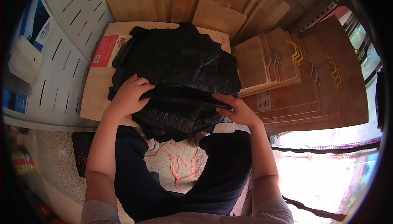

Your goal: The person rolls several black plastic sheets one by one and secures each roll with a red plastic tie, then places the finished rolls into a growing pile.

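Note:
A heap of black plastic sheeting (176,56), perhaps bags, lies crumpled and layered in front of me. My left hand (130,95) grips a fold of it on the left, thumb and fingers closed on the plastic. On the right, my right hand (235,108) pinches the same fold near its other end. Between the two hands the fold stretches as a dark raised band. Beneath the heap is a pale wooden board (93,97), with a red and white label (105,52) at its left. The plastic's near edge hangs over the board toward my knees.
Wooden cutting boards (249,66) with metal and yellow handles stand stacked at the right; more boards (133,2) and a ridged washboard (266,11) lean at the back. A slotted white metal panel (61,52) bounds the left. Orange-red strips (176,166) lie on the floor.

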Motion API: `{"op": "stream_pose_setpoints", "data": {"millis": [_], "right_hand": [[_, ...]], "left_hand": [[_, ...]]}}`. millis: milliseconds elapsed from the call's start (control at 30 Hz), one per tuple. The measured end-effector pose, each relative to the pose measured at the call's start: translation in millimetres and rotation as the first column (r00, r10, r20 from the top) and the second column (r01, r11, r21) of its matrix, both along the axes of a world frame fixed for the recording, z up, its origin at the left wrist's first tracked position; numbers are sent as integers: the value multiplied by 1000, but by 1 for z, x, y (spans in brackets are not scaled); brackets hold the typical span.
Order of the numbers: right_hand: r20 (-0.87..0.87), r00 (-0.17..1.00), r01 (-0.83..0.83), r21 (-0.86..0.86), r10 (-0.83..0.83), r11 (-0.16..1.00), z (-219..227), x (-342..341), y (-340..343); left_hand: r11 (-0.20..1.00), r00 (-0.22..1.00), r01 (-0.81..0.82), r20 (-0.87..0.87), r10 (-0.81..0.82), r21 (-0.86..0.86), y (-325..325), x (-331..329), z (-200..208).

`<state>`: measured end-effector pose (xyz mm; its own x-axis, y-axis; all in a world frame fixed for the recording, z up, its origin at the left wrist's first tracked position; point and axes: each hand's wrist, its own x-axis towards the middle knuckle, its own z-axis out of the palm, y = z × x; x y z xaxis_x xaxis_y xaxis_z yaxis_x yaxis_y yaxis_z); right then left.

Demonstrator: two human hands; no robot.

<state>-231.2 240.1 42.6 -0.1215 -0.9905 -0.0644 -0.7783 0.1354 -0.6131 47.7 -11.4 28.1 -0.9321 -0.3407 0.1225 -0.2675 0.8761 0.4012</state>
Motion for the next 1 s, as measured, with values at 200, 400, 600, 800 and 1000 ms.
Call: {"op": "stream_pose_setpoints", "data": {"millis": [200, 400, 600, 800, 1000], "right_hand": [[366, 876, 298, 106, -315, 949, -2, -20, -9], [355, 872, 246, 274, -336, 930, 4, -32, -17], [659, 697, 270, 125, -283, 955, -22, -37, -17], [538, 733, 516, -42, -416, 856, -63, -33, -32], [213, 719, 693, -275, -661, 666, -76, -20, -49]], "left_hand": [[975, 985, 34, 159, -70, 220, -16, -17, 19], [987, 983, 121, 122, -133, 105, 11, -50, 19], [930, 959, 91, 220, -178, 357, -20, -55, 16], [883, 973, -172, 217, 82, 436, -67, -35, 9], [911, 952, -279, 209, 222, 304, -72, -44, -7]]}}
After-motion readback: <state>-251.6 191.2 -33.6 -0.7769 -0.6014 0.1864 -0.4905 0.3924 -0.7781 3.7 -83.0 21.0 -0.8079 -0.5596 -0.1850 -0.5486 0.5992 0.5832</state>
